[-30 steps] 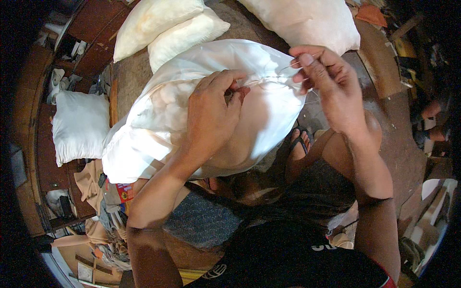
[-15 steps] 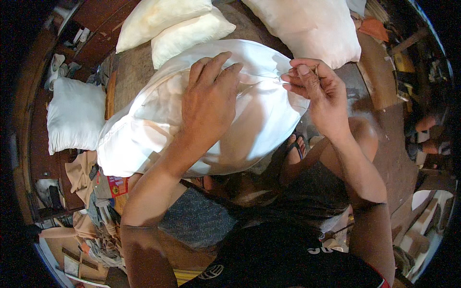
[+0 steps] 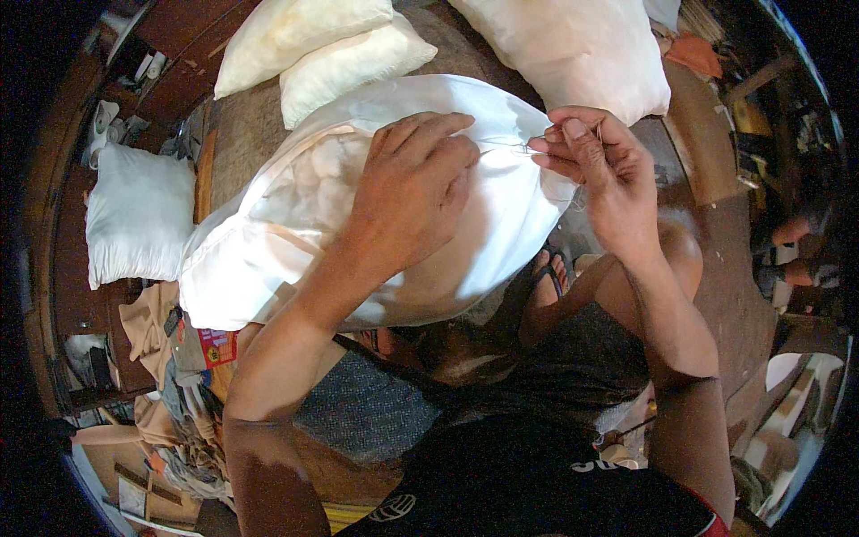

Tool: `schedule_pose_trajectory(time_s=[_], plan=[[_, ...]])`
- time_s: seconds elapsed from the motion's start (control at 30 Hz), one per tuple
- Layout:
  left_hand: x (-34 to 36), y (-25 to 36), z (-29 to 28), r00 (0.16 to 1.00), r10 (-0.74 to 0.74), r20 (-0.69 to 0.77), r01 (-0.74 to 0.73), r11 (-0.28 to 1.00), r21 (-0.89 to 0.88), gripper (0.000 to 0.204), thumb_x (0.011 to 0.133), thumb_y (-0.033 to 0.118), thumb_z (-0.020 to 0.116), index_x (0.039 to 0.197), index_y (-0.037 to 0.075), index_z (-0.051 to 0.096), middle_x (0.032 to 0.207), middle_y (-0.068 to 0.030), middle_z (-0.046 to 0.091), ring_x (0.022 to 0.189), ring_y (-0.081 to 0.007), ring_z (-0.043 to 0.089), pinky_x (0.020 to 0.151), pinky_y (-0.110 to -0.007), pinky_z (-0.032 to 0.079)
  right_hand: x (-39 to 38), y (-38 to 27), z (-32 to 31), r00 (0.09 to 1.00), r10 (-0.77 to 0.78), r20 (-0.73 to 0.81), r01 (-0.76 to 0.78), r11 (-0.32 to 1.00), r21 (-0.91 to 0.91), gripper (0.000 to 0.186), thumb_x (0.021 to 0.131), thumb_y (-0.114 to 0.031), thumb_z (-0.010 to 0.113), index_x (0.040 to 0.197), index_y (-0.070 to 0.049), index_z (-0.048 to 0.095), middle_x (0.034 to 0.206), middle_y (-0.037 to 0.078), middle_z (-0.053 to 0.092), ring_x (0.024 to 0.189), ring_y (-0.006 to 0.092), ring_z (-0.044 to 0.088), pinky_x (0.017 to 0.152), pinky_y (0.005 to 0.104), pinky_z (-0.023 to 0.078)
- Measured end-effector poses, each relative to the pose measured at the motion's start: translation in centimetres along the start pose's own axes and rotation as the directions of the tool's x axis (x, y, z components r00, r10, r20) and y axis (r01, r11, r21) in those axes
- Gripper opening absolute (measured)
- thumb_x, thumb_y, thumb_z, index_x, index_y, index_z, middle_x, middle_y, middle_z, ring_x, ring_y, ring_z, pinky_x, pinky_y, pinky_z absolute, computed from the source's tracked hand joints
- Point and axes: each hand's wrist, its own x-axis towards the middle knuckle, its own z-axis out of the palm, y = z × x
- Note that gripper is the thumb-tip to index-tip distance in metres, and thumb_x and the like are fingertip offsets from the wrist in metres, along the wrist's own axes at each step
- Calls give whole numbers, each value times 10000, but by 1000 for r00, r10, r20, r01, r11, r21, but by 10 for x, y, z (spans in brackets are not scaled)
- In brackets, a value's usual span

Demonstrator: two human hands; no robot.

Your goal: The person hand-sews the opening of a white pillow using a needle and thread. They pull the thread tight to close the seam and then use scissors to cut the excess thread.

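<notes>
A large white pillow (image 3: 429, 277) lies across my lap, its cover gaping at the left where pale stuffing (image 3: 313, 179) shows. My left hand (image 3: 416, 192) rests on top of it, fingers drawn together at the cloth by the seam; its thumb is mostly hidden. To the right, my right hand (image 3: 604, 170) pinches what looks like a thin needle (image 3: 519, 146) at the seam's right end. A fine thread (image 3: 579, 204) hangs below these fingers, and a thin loop shows by the index finger, too small to make out.
Two cream pillows (image 3: 358, 72) lie beyond at the far left, and a bigger one (image 3: 582, 54) at the far right. Another white pillow (image 3: 140, 215) stands at the left. Crumpled cloths (image 3: 188, 438) are heaped at lower left. Someone else's hand or foot (image 3: 792, 231) shows at the right edge.
My left hand has shifted right along the seam, its fingers now closer together, uncovering more stuffing. My right hand has moved slightly right.
</notes>
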Motion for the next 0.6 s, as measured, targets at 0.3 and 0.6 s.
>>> schedule_pose_trajectory(time_s=[0.3,0.6], plan=[[0,6,3,989,-120,91,120,993,10,163,854,205,711,944,69,726,1101,-125,677,1094,-349,591,981,-469,430,-2,1,0,1000,-5,0,5,1000,15,251,1060,-169,529,1161,40,627,1050,82,675,950,156,688,857,291,593],[2,3,3,986,-158,48,164,974,-154,100,835,156,708,868,61,704,959,-92,679,969,-313,626,911,-451,436,-4,3,1,1000,-16,-1,16,1000,-8,248,1057,-172,538,1158,32,635,999,75,686,920,138,680,848,284,588]])
